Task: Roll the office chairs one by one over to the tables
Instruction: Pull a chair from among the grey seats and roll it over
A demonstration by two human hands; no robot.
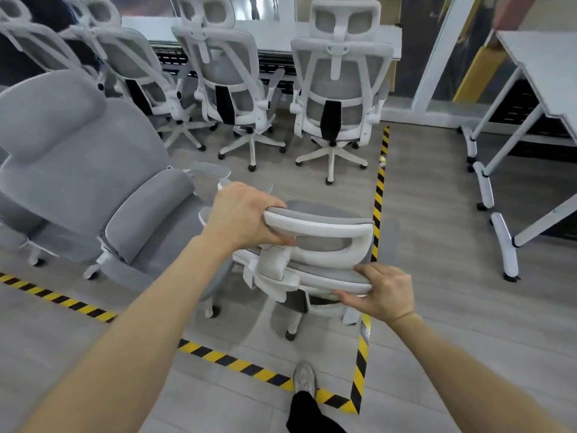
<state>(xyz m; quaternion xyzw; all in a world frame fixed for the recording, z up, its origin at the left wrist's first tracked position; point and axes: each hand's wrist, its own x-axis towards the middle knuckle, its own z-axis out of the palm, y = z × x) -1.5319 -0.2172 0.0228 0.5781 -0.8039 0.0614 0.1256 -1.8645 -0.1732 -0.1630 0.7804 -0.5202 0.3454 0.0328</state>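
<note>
Head view: our left hand (242, 214) grips the chair (318, 254) headrest, right hand (382, 293) grips its backrest edge; its wheels mostly hidden.

Grey plank floor (437, 195) with striped tape (378, 195), wheeled office chairs (335, 98), table feet (507, 245), one shoe (304, 379).

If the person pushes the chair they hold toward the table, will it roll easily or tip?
The chair will probably roll easily: it stands on casters on a smooth floor. It may tip a little, since the left hand grips the headrest and the right hand the backrest top, both high above the wheels. It could also swivel.
</note>
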